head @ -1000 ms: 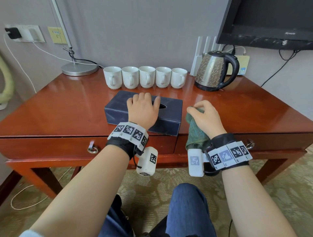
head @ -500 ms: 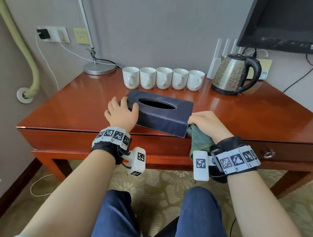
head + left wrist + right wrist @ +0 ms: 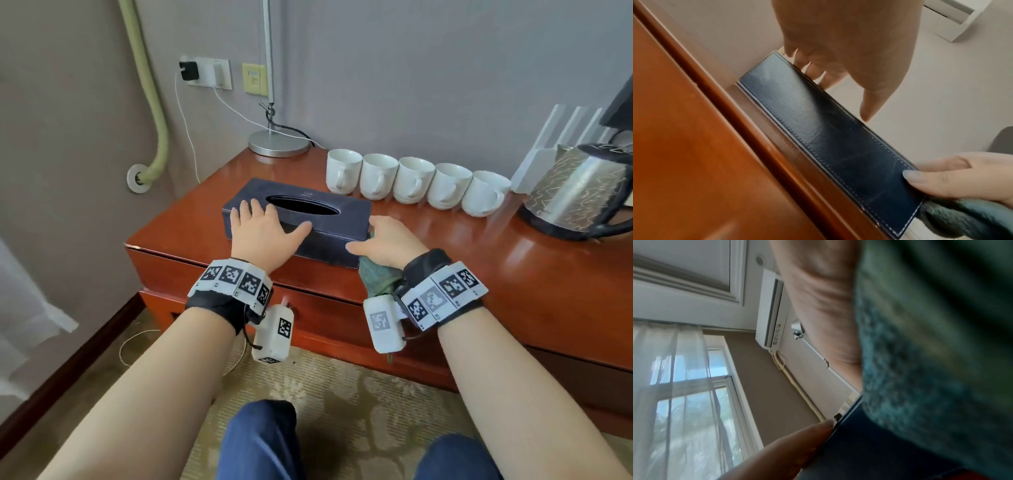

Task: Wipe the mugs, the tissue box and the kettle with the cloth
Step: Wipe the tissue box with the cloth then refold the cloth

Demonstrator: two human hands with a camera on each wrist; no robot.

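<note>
While the flat left hand (image 3: 265, 236) steadies the tissue box (image 3: 318, 219), the right hand (image 3: 387, 245) grips the green cloth (image 3: 378, 279); mugs (image 3: 412, 180) and kettle (image 3: 575, 195) look left to wipe.

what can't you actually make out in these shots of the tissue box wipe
- Cloth: head view, mostly hidden under the right hand; right wrist view blurs it.
- Tissue box: its right end is covered by hand and cloth; any tissues inside are lost in the dark slot.
- Kettle: head view, handle and right side cut off by the frame edge.
- Left hand: palm contact unseen.
</note>
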